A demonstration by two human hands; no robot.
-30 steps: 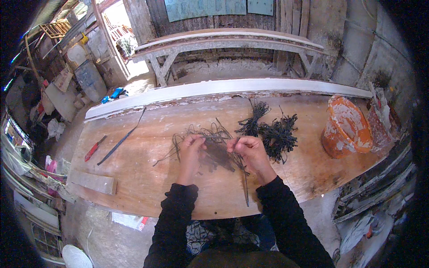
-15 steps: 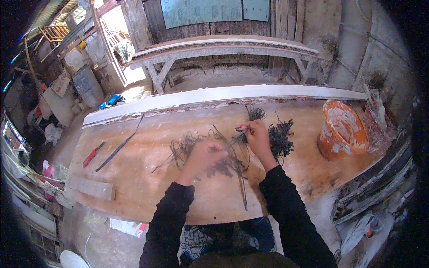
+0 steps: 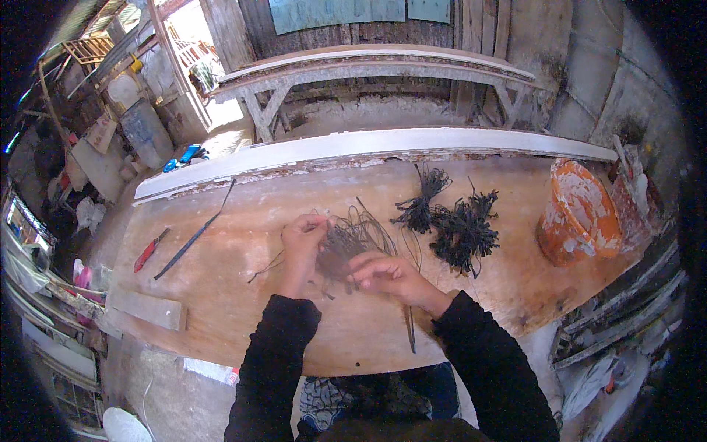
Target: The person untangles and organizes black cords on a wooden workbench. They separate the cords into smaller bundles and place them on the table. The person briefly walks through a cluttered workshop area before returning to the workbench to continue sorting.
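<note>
A bundle of thin dark strands (image 3: 340, 247) is between my hands over the wooden table, partly hidden and blurred. My left hand (image 3: 300, 239) is closed, pinching the bundle's upper left end with thumb and fingers. At its lower right side, my right hand (image 3: 390, 276) has its fingers curled in on the strands. Loose strands (image 3: 372, 227) loop out behind and to the right of the hands. Two black tied bundles lie to the right, a smaller bundle (image 3: 421, 202) and a larger bundle (image 3: 465, 232), touching or nearly so.
A dark flat strip (image 3: 193, 244) and a red-handled knife (image 3: 151, 250) lie at left on the table (image 3: 243, 317). Near its left corner is a flat wooden block (image 3: 151, 309). An orange bucket (image 3: 578, 214) smeared with white stands at right. A long white board (image 3: 368, 144) runs along the far edge.
My right hand has left the smaller black bundle and come left and nearer to the loose strands. My left hand has moved left and slightly away from me, onto the bundle's end.
</note>
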